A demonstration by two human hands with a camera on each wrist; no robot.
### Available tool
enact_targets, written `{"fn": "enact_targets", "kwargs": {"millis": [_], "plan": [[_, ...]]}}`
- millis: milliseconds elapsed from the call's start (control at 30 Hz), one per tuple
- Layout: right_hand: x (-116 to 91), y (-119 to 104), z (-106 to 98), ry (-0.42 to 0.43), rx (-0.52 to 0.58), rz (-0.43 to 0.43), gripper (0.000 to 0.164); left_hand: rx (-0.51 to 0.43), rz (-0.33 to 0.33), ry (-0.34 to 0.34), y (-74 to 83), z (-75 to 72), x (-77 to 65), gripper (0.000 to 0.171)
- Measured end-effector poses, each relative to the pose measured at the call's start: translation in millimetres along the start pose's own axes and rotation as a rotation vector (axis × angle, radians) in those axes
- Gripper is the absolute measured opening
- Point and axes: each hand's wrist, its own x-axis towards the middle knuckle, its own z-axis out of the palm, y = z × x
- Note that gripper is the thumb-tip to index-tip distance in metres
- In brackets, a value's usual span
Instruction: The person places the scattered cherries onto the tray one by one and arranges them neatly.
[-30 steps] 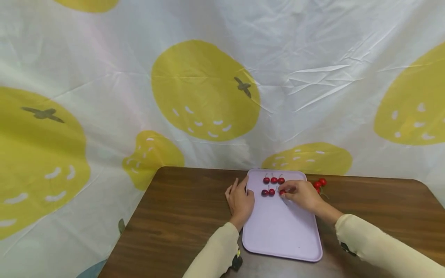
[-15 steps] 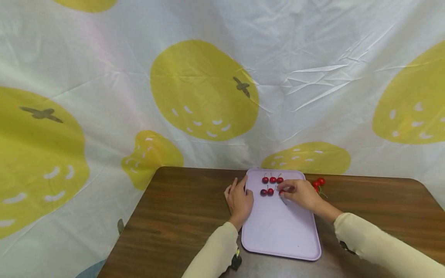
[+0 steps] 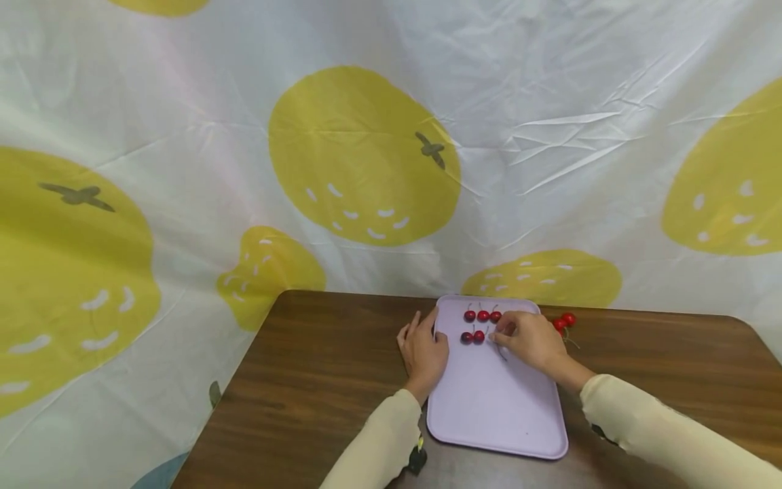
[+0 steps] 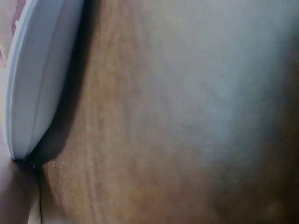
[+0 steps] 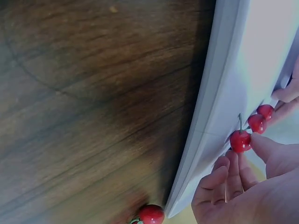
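My right hand (image 3: pixel 530 341) is over the upper right of the lilac tray (image 3: pixel 495 414). In the right wrist view its thumb and fingertips pinch a red cherry (image 5: pixel 240 141) with a green stem; in the head view that cherry is mostly hidden behind the fingers. To its left lie two cherries (image 3: pixel 473 337) side by side on the tray. Behind them is a row of three cherries (image 3: pixel 482 316), stems up. My left hand (image 3: pixel 424 353) rests along the tray's left edge, fingers extended, thumb over the rim.
Beyond the tray's right edge, several more cherries (image 3: pixel 563 322) with stems lie on the brown wooden table (image 3: pixel 330 380). A white curtain (image 3: pixel 201 183) printed with yellow fruit hangs right behind the table's far edge.
The cherry at my right fingertips, partly visible earlier in the head view, is now hidden behind the fingers, which have shifted slightly. My left hand stays at the tray's edge.
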Motion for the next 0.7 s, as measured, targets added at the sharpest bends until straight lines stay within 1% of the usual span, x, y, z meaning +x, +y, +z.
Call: {"fn": "enact_targets", "kwargs": {"millis": [133, 200, 300, 467, 600, 700], "plan": [[-0.6, 0.3, 1.4, -0.02, 0.012, -0.01, 0.011, -0.003, -0.002, -0.005, -0.1, 0.5, -1.3, 0.048], [-0.8, 0.1, 1.7, -0.027, 0.031, -0.03, 0.009, -0.008, -0.003, -0.008, -0.6, 1.0, -1.7, 0.048], [0.0, -0.2, 2.0, -0.023, 0.06, -0.087, 0.007, -0.015, -0.003, -0.008, -1.4, 1.4, -1.2, 0.048], [2.2, 0.0, 3.1, 0.005, 0.078, -0.183, 0.011, -0.011, 0.002, -0.002, -2.6, 2.4, 1.1, 0.048], [2.2, 1.2, 3.5, 0.0, 0.08, -0.204, 0.013, -0.008, -0.004, -0.006, -3.8, 3.6, 1.3, 0.048], [1.9, 2.9, 4.2, -0.01, 0.076, -0.208, 0.014, -0.003, 0.0, 0.007, -5.1, 5.1, 1.2, 0.048]]}}
